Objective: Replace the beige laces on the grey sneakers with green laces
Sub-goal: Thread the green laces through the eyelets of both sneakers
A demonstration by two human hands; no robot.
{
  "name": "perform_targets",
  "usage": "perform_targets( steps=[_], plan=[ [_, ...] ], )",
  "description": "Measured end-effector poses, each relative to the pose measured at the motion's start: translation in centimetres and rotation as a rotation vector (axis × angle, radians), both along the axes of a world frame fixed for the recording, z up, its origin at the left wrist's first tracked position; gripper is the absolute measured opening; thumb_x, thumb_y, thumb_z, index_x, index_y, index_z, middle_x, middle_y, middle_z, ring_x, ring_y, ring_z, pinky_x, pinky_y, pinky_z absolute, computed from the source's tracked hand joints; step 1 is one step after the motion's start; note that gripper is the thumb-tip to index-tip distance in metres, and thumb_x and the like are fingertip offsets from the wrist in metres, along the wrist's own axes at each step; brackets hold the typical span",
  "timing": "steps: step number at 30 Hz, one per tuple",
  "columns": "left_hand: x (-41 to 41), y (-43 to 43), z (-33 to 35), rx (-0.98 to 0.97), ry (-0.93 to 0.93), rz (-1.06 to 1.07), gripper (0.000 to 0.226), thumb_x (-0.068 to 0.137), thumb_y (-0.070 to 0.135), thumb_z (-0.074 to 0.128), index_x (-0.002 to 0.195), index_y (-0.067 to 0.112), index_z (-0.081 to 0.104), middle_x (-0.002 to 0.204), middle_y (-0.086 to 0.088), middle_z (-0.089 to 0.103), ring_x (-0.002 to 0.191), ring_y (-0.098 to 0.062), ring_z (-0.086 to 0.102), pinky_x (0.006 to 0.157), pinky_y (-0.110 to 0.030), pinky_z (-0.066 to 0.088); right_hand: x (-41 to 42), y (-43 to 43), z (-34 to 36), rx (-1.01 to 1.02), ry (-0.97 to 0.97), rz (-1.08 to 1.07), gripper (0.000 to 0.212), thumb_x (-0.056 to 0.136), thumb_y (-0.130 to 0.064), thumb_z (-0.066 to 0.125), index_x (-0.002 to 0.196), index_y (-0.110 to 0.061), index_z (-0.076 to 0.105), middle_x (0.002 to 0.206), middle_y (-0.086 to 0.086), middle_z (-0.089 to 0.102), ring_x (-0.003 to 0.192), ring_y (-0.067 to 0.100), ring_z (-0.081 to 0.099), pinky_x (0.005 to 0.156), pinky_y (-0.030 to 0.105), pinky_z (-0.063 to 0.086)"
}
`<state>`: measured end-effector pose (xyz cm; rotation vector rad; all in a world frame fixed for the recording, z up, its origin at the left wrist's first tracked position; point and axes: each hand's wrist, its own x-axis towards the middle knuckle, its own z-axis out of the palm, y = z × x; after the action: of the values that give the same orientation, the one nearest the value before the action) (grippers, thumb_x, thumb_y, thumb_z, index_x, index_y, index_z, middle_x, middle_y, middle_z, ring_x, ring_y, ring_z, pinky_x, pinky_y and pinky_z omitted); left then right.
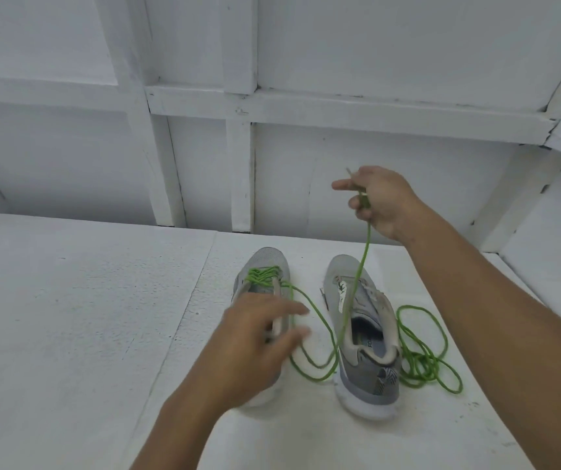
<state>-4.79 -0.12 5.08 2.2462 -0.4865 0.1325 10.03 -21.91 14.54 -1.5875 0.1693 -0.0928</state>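
One green lace is pinched in my right hand, right of the middle, while my left hand hangs loose and spread over the left sneaker.

The white worktop fills the lower half of the frame, and a seam runs across it from upper centre toward the lower left. Two grey sneakers stand side by side at centre, toes toward the top: the left sneaker and the right sneaker. A loop of green lace lies between them. A tangled coil lies just right of the right sneaker.
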Motion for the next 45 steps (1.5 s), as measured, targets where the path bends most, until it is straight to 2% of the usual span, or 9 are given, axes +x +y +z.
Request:
perform_targets(
  steps=[3, 6, 9, 12, 17, 22, 27, 35, 45],
  plan=[
    [2.2, 1.3, -1.0, -0.171, -0.04, 0.346, 0.009, 0.09, 0.03, 0.063, 0.096, 0.031, 0.07, 0.095, 0.019, 0.065, 0.093, 0.001, 0.057, 0.077, -0.019, 0.044, -1.3, 2.1, -1.0, -0.031, -0.016, 0.208, 0.021, 0.1, -0.005, 0.043, 0.118, -0.004, 0.055, 0.096, 0.011, 0.069, 0.052, 0.011, 0.051, 0.046, 0.02, 0.038],
    [4.5, 2.2, -3.0, -0.174, 0.097, 0.526, 0.022, 0.089, 0.044, 0.063, 0.1, 0.026, 0.065, 0.094, 0.012, 0.065, 0.085, -0.006, 0.061, 0.072, -0.027, 0.048, -2.6, 4.5, -3.0, -0.232, -0.029, 0.287, 0.018, 0.097, -0.009, 0.05, 0.102, -0.008, 0.067, 0.087, 0.002, 0.07, 0.048, 0.007, 0.045, 0.046, 0.018, 0.035],
    [5.2, 2.1, -4.2, -0.231, 0.162, 0.526, 0.026, 0.088, 0.048, 0.062, 0.098, 0.024, 0.068, 0.091, 0.011, 0.068, 0.081, -0.005, 0.064, 0.065, -0.019, 0.047, -4.1, 6.8, -5.1, -0.499, -0.054, 0.351, 0.015, 0.094, -0.027, 0.059, 0.094, -0.023, 0.073, 0.077, -0.01, 0.066, 0.056, 0.002, 0.049, 0.049, 0.013, 0.038],
    [5.4, 2.3, -4.7, -0.304, 0.165, 0.528, 0.024, 0.091, 0.046, 0.059, 0.097, 0.026, 0.07, 0.089, 0.013, 0.07, 0.082, 0.001, 0.062, 0.066, -0.016, 0.046, -4.9, 8.7, -7.4, -0.633, -0.124, 0.4, 0.018, 0.092, -0.033, 0.062, 0.093, -0.021, 0.075, 0.091, -0.009, 0.07, 0.082, 0.004, 0.061, 0.065, 0.017, 0.045],
    [5.5, 2.3, -5.3, -0.436, 0.228, 0.555, 0.019, 0.095, 0.038, 0.054, 0.097, 0.027, 0.07, 0.09, 0.014, 0.07, 0.089, -0.005, 0.063, 0.079, -0.03, 0.05, -5.3, 10.0, -9.7, -0.829, -0.13, 0.419, 0.018, 0.091, -0.028, 0.059, 0.089, -0.019, 0.074, 0.065, -0.016, 0.055, 0.061, 0.002, 0.048, 0.065, 0.024, 0.036],
    [5.3, 1.9, -4.9, -0.538, 0.265, 0.568, 0.018, 0.096, 0.028, 0.051, 0.091, 0.029, 0.069, 0.088, 0.014, 0.069, 0.086, 0.0, 0.061, 0.07, -0.021, 0.045, -5.4, 10.9, -10.4, -1.001, -0.155, 0.397, 0.021, 0.091, -0.032, 0.055, 0.094, -0.025, 0.074, 0.094, -0.002, 0.07, 0.088, 0.02, 0.059, 0.076, 0.032, 0.05],
    [5.3, 2.0, -5.0, -0.553, 0.264, 0.56, 0.021, 0.097, 0.026, 0.05, 0.095, 0.028, 0.071, 0.09, 0.013, 0.07, 0.088, -0.003, 0.062, 0.07, -0.022, 0.045, -5.3, 11.4, -10.7, -1.071, -0.174, 0.386, 0.021, 0.092, -0.034, 0.054, 0.093, -0.026, 0.074, 0.094, 0.001, 0.069, 0.087, 0.023, 0.059, 0.066, 0.029, 0.042],
    [5.1, 2.0, -4.8, -0.542, 0.24, 0.537, 0.03, 0.098, 0.023, 0.048, 0.079, 0.038, 0.066, 0.081, 0.014, 0.068, 0.079, -0.001, 0.06, 0.071, -0.023, 0.046, -5.4, 11.6, -10.6, -1.088, -0.18, 0.386, 0.021, 0.092, -0.032, 0.053, 0.091, -0.024, 0.073, 0.091, 0.002, 0.068, 0.081, 0.023, 0.056, 0.066, 0.031, 0.046],
    [5.1, 1.9, -4.8, -0.52, 0.227, 0.522, 0.031, 0.098, 0.026, 0.048, 0.08, 0.043, 0.066, 0.082, 0.014, 0.07, 0.083, -0.002, 0.062, 0.075, -0.027, 0.048, -5.7, 12.3, -10.7, -1.137, -0.198, 0.365, 0.022, 0.094, -0.028, 0.052, 0.086, -0.02, 0.071, 0.089, 0.003, 0.067, 0.079, 0.023, 0.055, 0.062, 0.029, 0.039]
  ],
)
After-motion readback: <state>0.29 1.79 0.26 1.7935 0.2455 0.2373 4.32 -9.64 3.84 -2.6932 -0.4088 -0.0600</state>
